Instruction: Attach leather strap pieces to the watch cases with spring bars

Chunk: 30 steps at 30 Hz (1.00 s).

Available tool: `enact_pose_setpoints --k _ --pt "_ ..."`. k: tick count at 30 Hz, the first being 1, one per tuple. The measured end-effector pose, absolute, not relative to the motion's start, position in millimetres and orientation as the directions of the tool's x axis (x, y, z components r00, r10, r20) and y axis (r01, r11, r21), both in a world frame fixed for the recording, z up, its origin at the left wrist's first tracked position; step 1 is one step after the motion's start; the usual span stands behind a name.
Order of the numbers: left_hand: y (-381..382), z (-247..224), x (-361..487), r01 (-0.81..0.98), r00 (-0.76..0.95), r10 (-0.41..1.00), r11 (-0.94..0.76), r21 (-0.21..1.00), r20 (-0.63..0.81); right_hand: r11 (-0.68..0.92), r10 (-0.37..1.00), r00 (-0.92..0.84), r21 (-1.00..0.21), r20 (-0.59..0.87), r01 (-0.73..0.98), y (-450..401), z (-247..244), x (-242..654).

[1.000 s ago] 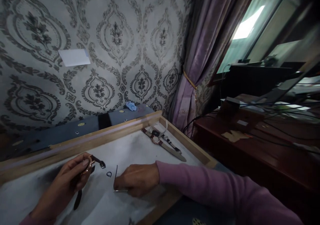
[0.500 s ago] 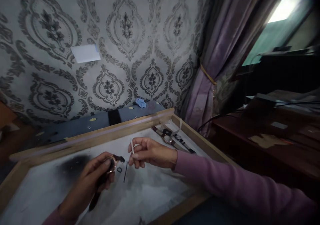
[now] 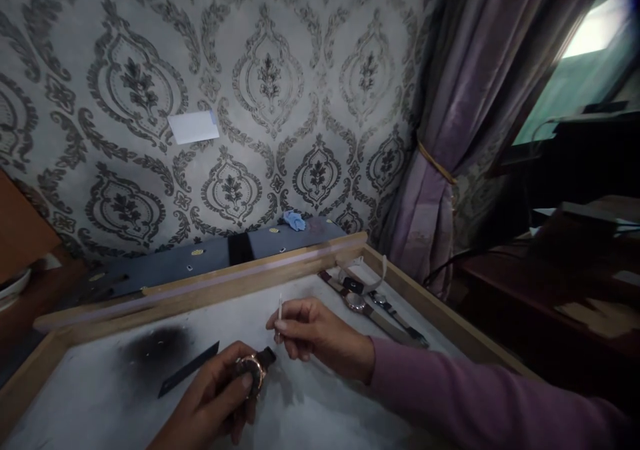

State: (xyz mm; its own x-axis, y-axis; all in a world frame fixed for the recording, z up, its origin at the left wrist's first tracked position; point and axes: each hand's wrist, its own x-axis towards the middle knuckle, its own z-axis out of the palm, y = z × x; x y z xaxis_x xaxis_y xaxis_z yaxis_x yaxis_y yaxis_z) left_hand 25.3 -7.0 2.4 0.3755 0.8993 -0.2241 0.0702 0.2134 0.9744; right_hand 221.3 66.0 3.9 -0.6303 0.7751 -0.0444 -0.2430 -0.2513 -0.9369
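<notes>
A wristwatch (image 3: pixel 257 373) with a dark dial, rose-gold case and dark strap is held in my left hand (image 3: pixel 215 397), its thumb over the dial edge. A short strap end sticks out toward my right hand. A dark flat strip (image 3: pixel 189 370) shows just left of my left hand; whether it belongs to the watch I cannot tell. My right hand (image 3: pixel 313 337) pinches a thin, pale, upright stick-like tool (image 3: pixel 280 313) between thumb and fingers, a little apart from the watch. Both hands are over a white tabletop (image 3: pixel 95 377) with a raised wooden rim.
Several watches (image 3: pixel 356 302) lie in the right back corner, inside the wooden rim (image 3: pixel 225 283). Behind it, a blue crumpled cloth (image 3: pixel 294 221) rests on a dark blue surface (image 3: pixel 175 263). A purple curtain (image 3: pixel 425 223) hangs at the right. A dark smudge (image 3: pixel 157 347) marks the tabletop.
The view has shifted, so the scene sits lower and further right. The watch has turned in my left hand. A small black loop and thin black strip seen on the tabletop before no longer show.
</notes>
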Motion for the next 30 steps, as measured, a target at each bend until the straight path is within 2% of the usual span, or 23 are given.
enact_pose_setpoints --k 6,12,24,30 --pt "-8.4 0.8 27.3 0.084 0.405 0.895 0.165 0.983 -0.185 -0.200 0.761 -0.648 -0.951 0.000 -0.235 64.9 -0.8 216.9" --pt "-9.0 4.6 27.0 0.094 0.407 0.899 0.133 0.987 -0.160 -0.213 0.742 -0.670 -0.956 -0.022 -0.204 61.5 -0.1 215.0" --pt "-9.4 9.2 24.9 0.122 0.398 0.906 0.102 0.987 -0.143 -0.148 0.768 -0.641 -0.966 0.023 -0.211 60.1 5.1 211.4" --pt "-10.6 18.5 24.2 0.094 0.380 0.920 0.064 0.993 -0.095 -0.185 0.765 -0.644 -0.956 0.007 -0.230 54.7 15.4 199.5"
